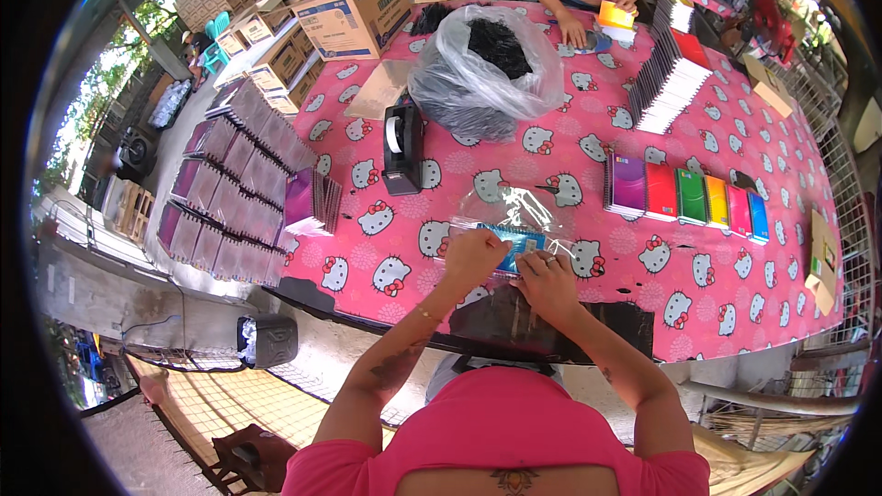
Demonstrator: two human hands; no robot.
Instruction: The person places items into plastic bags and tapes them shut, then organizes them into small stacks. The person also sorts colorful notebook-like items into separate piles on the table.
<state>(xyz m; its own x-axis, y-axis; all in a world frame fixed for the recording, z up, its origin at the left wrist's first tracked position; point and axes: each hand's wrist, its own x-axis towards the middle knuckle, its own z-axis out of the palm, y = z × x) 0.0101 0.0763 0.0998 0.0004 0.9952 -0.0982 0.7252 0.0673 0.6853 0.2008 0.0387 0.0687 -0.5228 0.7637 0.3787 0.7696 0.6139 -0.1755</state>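
A small blue notebook [521, 244] lies flat in front of me, in or under a clear, shiny plastic bag [503, 209] that spreads beyond its far side. My left hand [475, 255] is closed at the left edge of the notebook, its fingers curled on the plastic. Resting on the notebook's near right corner is my right hand [548, 280], fingers extended and slightly bent. My palms hide the near edge of the notebook. Beyond the bag and to the left stands a black tape dispenser [402, 152].
Stacked notebooks [230, 184] fill the left side. A row of coloured notebooks [661, 191] lies right, with a tall stack [668, 92] behind. A big plastic bag [487, 73] of black pieces stands ahead, near a carton [354, 18]. Across the table [588, 142], another person handles a yellow notebook.
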